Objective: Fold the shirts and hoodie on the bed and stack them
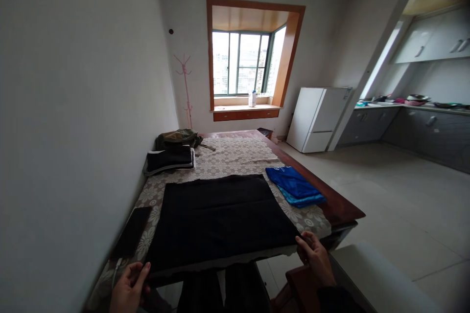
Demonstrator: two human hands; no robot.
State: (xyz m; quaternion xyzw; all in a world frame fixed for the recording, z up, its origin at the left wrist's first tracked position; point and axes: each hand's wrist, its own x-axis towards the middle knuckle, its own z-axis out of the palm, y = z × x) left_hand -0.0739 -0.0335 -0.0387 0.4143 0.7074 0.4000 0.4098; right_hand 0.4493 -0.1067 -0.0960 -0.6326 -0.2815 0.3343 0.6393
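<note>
A black cloth (pixel 220 220) lies spread nearly flat on the table, its near edge reaching the table's front and showing a thin grey strip underneath. My left hand (pixel 128 286) is closed at the near left corner, thumb against the fingers. At the near right corner, my right hand (pixel 316 258) pinches the fabric between thumb and fingers. Folded blue cloth (pixel 293 185) rests just right of the black one. To the far left sits a stack of folded black and grey cloth (pixel 171 160).
A patterned tablecloth (pixel 235 151) covers much of the wooden table (pixel 341 212). Behind the stack is a dark green bag (pixel 176 138). A dark flat object (pixel 132 232) with a cable lies by the left wall. A pale seat (pixel 389 274) stands at right; farther off is a white fridge (pixel 316 117).
</note>
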